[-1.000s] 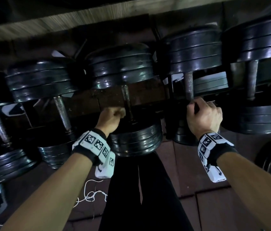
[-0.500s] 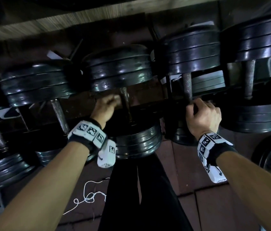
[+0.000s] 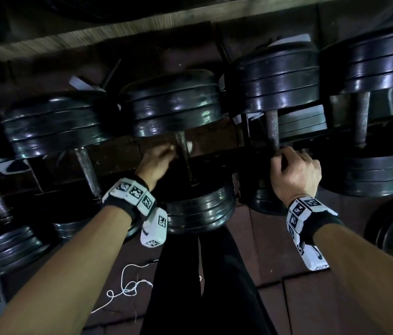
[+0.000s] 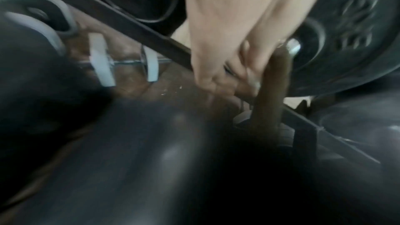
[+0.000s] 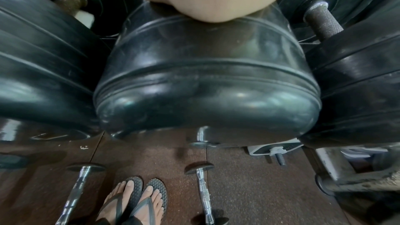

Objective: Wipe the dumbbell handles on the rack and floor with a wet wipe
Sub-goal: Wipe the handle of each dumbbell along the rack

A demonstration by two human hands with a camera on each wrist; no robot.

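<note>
Head view: the left hand [image 3: 158,158] is curled round a rack dumbbell's handle [image 3: 183,151], a white wet wipe [image 3: 189,146] pinched against it; the right hand [image 3: 295,174] is wrapped round the neighbouring handle [image 3: 272,128]. Five racked dumbbells are counted.

Left wrist view (blurry): full-length strokes are probably best.

Right wrist view: two chrome bars [image 5: 203,194] are seen on the floor.

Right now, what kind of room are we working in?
Most likely a gym's free-weight area: black plate dumbbells lined up on a rack, dark rubber floor tiles, and loose chrome bars lying on the floor.
</note>
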